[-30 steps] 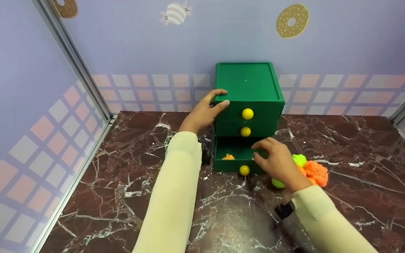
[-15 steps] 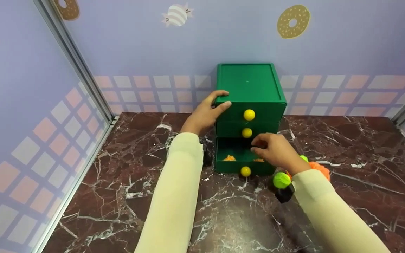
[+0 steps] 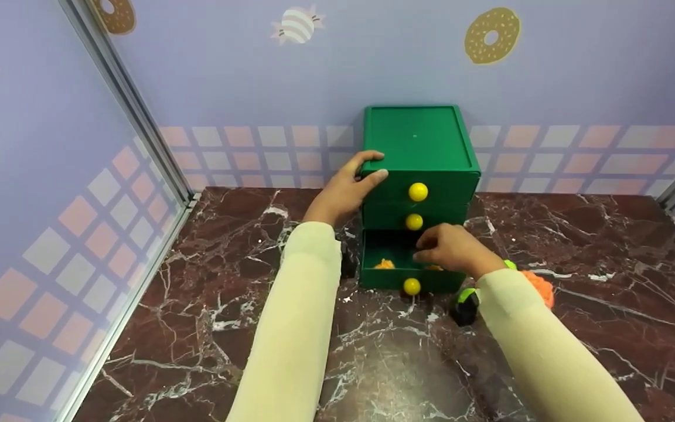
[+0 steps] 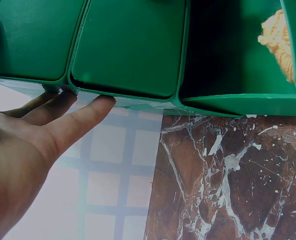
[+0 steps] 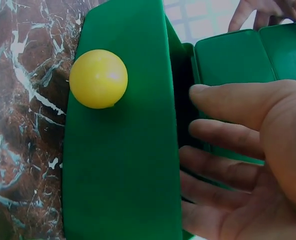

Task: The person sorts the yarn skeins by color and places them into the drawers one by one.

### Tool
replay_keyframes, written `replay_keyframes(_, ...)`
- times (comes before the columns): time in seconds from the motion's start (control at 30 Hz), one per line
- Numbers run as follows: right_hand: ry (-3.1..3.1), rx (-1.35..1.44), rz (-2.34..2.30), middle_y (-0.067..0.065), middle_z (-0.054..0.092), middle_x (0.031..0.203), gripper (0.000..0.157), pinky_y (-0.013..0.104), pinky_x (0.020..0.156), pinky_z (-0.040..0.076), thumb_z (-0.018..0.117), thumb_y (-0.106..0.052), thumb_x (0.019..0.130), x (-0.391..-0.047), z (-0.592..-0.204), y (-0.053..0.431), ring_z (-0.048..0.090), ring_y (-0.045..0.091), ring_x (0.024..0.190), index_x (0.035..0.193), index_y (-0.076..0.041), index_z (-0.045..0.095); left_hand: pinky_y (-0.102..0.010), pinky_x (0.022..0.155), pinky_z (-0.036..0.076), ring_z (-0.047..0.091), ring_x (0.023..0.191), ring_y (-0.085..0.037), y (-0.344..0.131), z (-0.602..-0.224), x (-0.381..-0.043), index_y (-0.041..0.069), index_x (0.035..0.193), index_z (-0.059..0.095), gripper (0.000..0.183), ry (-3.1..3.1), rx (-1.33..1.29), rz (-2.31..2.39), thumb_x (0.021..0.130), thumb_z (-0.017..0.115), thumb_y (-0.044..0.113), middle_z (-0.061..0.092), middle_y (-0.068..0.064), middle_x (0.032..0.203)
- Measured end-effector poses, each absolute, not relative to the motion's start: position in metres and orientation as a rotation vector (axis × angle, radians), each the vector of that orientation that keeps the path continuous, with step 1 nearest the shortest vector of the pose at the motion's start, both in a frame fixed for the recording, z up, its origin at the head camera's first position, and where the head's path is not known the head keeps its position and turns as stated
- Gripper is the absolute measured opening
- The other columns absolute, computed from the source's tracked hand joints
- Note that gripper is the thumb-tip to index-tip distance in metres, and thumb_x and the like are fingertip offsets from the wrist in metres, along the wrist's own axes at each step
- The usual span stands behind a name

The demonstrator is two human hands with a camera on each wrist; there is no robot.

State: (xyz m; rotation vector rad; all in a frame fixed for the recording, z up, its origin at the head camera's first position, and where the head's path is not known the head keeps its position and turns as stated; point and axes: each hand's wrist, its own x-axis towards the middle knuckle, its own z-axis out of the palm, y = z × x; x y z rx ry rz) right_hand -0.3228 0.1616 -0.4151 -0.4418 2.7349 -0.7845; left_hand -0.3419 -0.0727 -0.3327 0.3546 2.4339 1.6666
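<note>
A green drawer cabinet (image 3: 422, 138) with yellow ball knobs stands against the back wall, its bottom drawer (image 3: 387, 278) pulled out. At the cabinet's upper left front corner my left hand (image 3: 340, 190) holds on, thumb on the front and fingers along the side and top edge. My right hand (image 3: 454, 249) reaches over the bottom drawer's front, fingertips dipping inside; in the right wrist view its fingers (image 5: 228, 135) are loosely bent and apart, with nothing seen between them. Inside the drawer an orange crinkled ball (image 4: 278, 42) lies at the left, and another orange piece (image 3: 434, 267) shows beneath the right hand.
Beside the drawer, partly behind the right forearm, lie a lime green ball (image 3: 466, 295) and an orange crinkled bundle (image 3: 541, 287). The cabinet stands on a dark red marbled tabletop (image 3: 208, 351). Patterned panels (image 3: 244, 76) rise at the back and left.
My right hand has moved left and further over the bottom drawer, its forearm covering more of the balls on the right. My left hand stays on the cabinet corner.
</note>
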Motion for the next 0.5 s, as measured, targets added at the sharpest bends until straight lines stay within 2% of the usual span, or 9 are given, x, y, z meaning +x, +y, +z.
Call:
replay_keyframes(0.17,2.669,-0.420,-0.758,0.007,0.073,0.092,0.027,0.034,0.072,0.055,0.070,-0.026,0.087,-0.3270,-0.4196,0.1593,0.066,0.016,0.075,0.106,-0.006,0.072,-0.044,0.103,0.044,0.052,0.126,-0.024,-0.0721,-0.3309,-0.3399,0.036,0.141,0.043,0.044,2.444,0.366,1.647,0.098,0.053,0.041,0.040,-0.006,0.149)
replay_keyframes(0.23,2.660,-0.412,-0.743,0.006,0.073,0.091,0.025,0.032,0.071,0.055,0.070,-0.025,0.087,-0.3288,-0.4207,0.1589,0.065,0.016,0.074,0.104,-0.007,0.072,-0.044,0.102,0.045,0.053,0.124,-0.024,-0.0720,-0.3320,-0.3415,0.035,0.141,0.044,0.043,2.429,0.371,1.666,0.099,0.054,0.040,0.040,-0.007,0.149)
replay_keyframes(0.33,2.650,-0.377,-0.686,0.006,0.072,0.093,0.023,0.035,0.074,0.055,0.071,-0.027,0.087,-0.3312,-0.4210,0.1583,0.064,0.018,0.078,0.101,-0.010,0.073,-0.042,0.102,0.045,0.054,0.121,-0.023,-0.0727,-0.3290,-0.3394,0.031,0.142,0.044,0.044,2.419,0.377,1.683,0.100,0.054,0.036,0.041,-0.008,0.148)
replay_keyframes(0.5,2.601,-0.321,-0.572,0.008,0.071,0.099,0.025,0.041,0.081,0.053,0.069,-0.028,0.086,-0.3328,-0.4209,0.1575,0.062,0.022,0.085,0.102,-0.009,0.073,-0.041,0.103,0.044,0.054,0.121,-0.022,-0.0741,-0.3285,-0.3389,0.030,0.142,0.043,0.044,2.438,0.393,1.665,0.100,0.053,0.035,0.041,-0.008,0.148)
